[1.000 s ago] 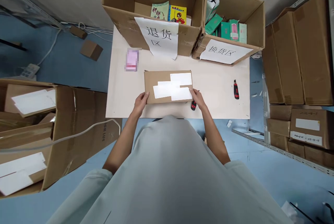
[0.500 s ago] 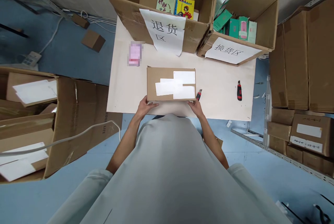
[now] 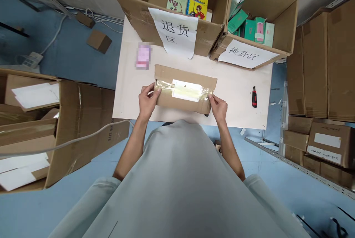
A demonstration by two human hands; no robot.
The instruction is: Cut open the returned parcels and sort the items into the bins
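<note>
The left hand (image 3: 148,101) has its grip on the left end of a long brown cardboard box (image 3: 183,106), with the thumb on top. The right hand (image 3: 219,108) pinches the right end, thumb and finger by the end of the shiny clear tape (image 3: 165,85). So both grips are closed on the box, one at each end.

The box is right between the hands, in front of the person. Its long side runs from left to right, and the right end slants a bit nearer. No hand is closer than the other, as both touch it. I can't tell if the box sits flat on the worktop (image 3: 235,86) or is lifted a little.

The tape runs along the middle of the box, over a white label (image 3: 187,90). A small dark thing (image 3: 206,114) peeks out at the near edge, close to the right hand, but most of it is hidden.

Farther right lies a red and black box cutter (image 3: 254,97). A blurry pink pack (image 3: 143,56) is far left. At the far side stand two big open boxes: the left one (image 3: 206,42) has booklets (image 3: 197,7), and the right one (image 3: 287,50) has green cartons (image 3: 250,30).
</note>
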